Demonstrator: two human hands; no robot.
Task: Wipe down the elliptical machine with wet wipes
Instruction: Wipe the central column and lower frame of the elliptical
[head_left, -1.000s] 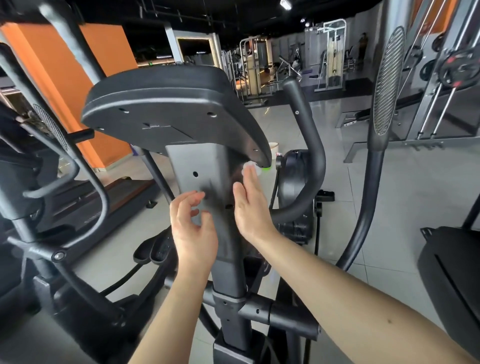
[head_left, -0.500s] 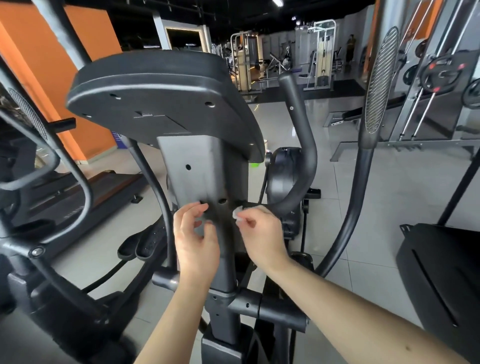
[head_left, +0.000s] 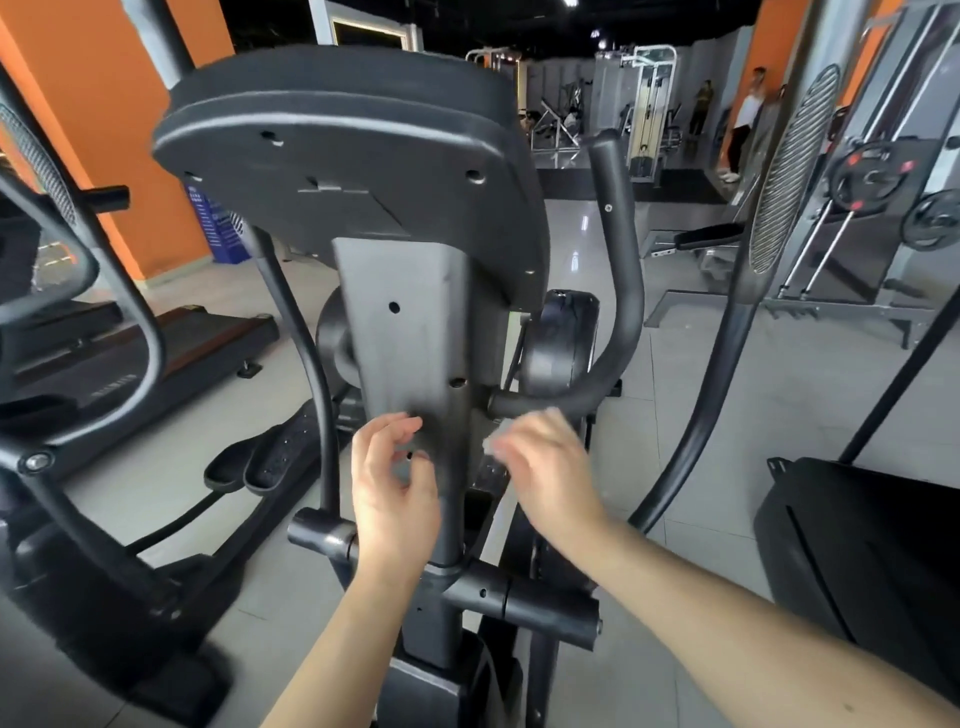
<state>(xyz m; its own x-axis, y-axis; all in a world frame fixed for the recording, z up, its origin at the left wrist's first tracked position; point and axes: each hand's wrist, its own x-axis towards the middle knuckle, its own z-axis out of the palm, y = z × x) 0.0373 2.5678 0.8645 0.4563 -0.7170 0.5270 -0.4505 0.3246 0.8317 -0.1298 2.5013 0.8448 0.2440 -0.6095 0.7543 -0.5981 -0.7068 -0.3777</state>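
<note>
The elliptical machine (head_left: 524, 605) stands straight ahead, its grey centre post (head_left: 410, 338) rising to the back of the console (head_left: 353, 156). The right hand (head_left: 550, 467) bunches a white wet wipe (head_left: 492, 446) at its fingertips by the post's right edge, just below the curved handlebar (head_left: 618, 322). A small wad probably reaches that narrow corner best (the hand is blurred, so the exact grip is unclear). The left hand (head_left: 395, 493) holds nothing. Its loosely curled fingers sit at the post's front face, likely to steady the lean; whether they touch it I cannot tell.
</note>
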